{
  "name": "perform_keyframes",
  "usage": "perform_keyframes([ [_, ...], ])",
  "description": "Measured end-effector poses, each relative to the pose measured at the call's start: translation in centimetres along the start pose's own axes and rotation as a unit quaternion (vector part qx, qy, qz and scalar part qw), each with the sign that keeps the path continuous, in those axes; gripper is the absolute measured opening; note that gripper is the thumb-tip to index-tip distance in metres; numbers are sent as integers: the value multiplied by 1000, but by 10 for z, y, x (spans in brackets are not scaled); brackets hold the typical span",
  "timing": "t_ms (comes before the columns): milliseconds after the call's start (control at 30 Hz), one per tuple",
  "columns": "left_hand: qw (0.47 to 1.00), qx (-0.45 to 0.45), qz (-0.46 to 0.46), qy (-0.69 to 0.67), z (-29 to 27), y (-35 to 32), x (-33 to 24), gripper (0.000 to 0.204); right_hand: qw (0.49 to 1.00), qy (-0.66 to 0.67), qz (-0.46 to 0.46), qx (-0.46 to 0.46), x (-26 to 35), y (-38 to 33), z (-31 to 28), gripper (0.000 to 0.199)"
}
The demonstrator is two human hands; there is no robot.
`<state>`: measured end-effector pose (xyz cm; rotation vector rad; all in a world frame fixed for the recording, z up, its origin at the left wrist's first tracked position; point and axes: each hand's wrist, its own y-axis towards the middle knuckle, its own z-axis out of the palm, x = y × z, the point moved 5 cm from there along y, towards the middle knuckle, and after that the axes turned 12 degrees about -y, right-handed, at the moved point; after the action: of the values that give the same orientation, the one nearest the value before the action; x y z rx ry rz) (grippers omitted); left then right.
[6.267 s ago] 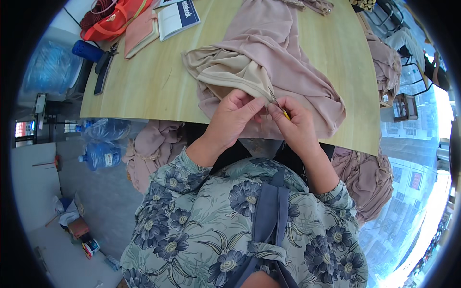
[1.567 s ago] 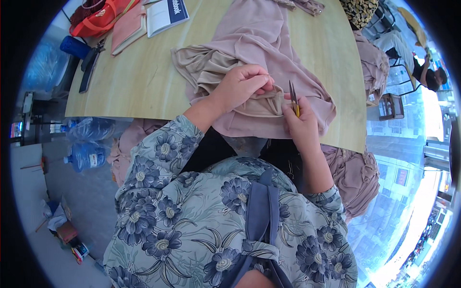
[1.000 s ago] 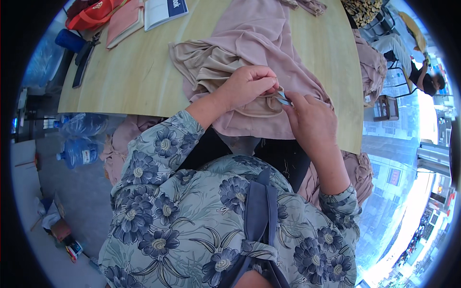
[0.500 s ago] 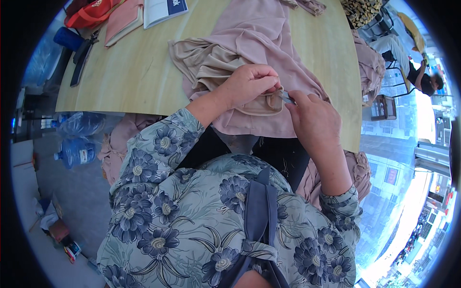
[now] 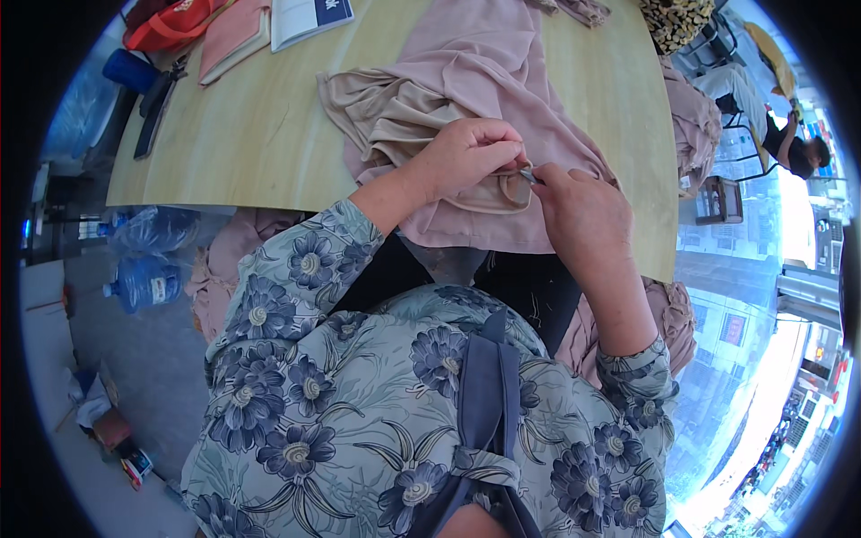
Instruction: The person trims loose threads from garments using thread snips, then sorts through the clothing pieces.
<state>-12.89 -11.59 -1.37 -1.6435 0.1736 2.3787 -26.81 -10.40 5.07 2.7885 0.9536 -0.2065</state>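
A dusty-pink garment [image 5: 489, 67] lies spread down the table to its near edge, with a shiny beige lining [image 5: 381, 112] turned out in folds at its left. Closed in a pinch, my left hand [image 5: 471, 157] grips the beige fabric edge near a small loop. My right hand [image 5: 585, 211] is closed around a small metal-bladed tool [image 5: 529, 177]. Its grey tip points left at the fabric edge, just beside my left fingertips. Most of the tool is hidden in my palm, so its exact kind does not show.
The pale wooden table [image 5: 260, 134] carries a red bag [image 5: 170, 27], a pink notebook [image 5: 235, 40], a white-and-blue booklet [image 5: 305, 18] and a dark phone [image 5: 151, 130]. Water jugs [image 5: 143, 282] stand below left. More pink fabric [image 5: 691, 125] hangs at right; a seated person [image 5: 794, 148] is beyond.
My right hand has shifted slightly up and left, and the blade tip now sits closer to my left fingertips. My left hand keeps its pinch on the fabric.
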Motion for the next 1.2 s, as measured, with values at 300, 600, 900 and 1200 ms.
perform_keyframes([
  [300,996,12,54,63,12,-26,-22,15,992,93,81,-12,-25,-20,4,17],
  [600,895,169,115,396,55,-98,1,15,918,261,299,-10,-95,-70,37,31],
  [900,880,150,153,423,80,-66,2,29,875,304,378,3,-110,-93,67,36],
  [1200,833,141,162,510,82,-47,16,20,928,170,328,-49,-112,-68,82,28],
])
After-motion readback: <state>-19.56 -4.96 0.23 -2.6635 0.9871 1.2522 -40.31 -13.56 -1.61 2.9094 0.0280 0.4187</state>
